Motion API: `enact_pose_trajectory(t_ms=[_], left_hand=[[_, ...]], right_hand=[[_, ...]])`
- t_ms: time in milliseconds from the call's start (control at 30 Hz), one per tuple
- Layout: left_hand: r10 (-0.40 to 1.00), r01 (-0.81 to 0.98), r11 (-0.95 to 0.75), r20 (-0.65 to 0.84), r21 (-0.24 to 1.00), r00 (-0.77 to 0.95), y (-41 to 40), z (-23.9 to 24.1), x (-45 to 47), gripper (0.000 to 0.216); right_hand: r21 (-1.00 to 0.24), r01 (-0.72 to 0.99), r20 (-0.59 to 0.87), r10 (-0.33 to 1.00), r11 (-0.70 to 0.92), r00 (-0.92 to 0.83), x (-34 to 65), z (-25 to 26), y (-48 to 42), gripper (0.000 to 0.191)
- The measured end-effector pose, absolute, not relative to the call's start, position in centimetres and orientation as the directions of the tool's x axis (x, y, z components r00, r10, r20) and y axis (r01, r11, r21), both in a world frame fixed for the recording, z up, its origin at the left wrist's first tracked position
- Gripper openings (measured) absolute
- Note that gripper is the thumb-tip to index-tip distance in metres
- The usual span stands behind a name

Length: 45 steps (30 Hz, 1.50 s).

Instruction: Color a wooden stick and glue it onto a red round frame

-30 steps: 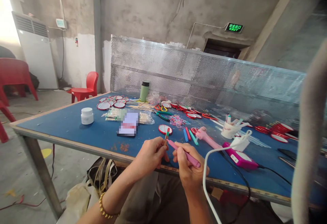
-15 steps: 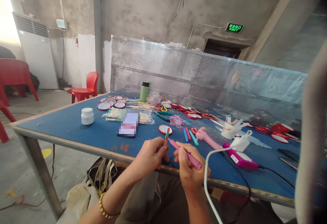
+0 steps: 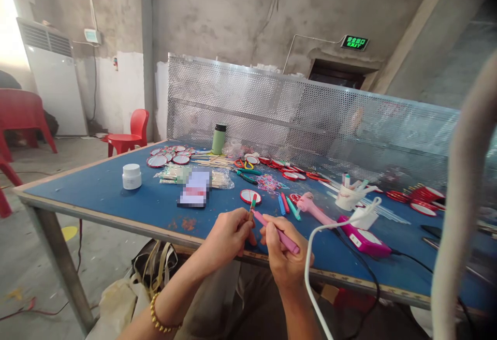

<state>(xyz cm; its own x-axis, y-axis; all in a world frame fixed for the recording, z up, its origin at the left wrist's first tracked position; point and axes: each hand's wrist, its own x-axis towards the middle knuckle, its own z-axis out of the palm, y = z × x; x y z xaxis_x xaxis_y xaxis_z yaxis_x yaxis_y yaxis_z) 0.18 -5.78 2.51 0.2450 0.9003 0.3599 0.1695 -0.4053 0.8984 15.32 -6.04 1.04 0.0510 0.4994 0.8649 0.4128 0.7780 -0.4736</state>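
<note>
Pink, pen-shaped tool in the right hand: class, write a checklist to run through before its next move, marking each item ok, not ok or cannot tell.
1. Pink, pen-shaped tool gripped in the right hand: ok.
2. Thin, green-ended stick held in the left hand: ok.
3. Pink tool's tip touching the stick: cannot tell; they look very close from this view.
4. White, curved cable clear of the right hand: cannot tell; it runs along that hand's edge in view.
5. Round, red-rimmed white disc fully visible: not ok; the stick's green end covers part of it.
6. White, squat jar lidded and upright: ok.
</note>
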Motion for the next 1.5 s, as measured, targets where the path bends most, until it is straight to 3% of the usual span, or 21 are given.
enact_pose_trajectory(t_ms=[233, 1500], left_hand=[[0.898, 0.171, -0.413, 0.368, 0.894, 0.241, -5.80, 2.47, 0.10, 0.022], [0.898, 0.165, -0.413, 0.370, 0.896, 0.237, -5.72, 2.41, 0.22, 0.018]], right_hand=[[-0.472, 0.387, 0.878, 0.459, 0.792, 0.132, 15.28, 0.88, -5.83, 0.015], [-0.460, 0.414, 0.881, 0.460, 0.785, 0.107, 15.21, 1.06, -6.14, 0.015]])
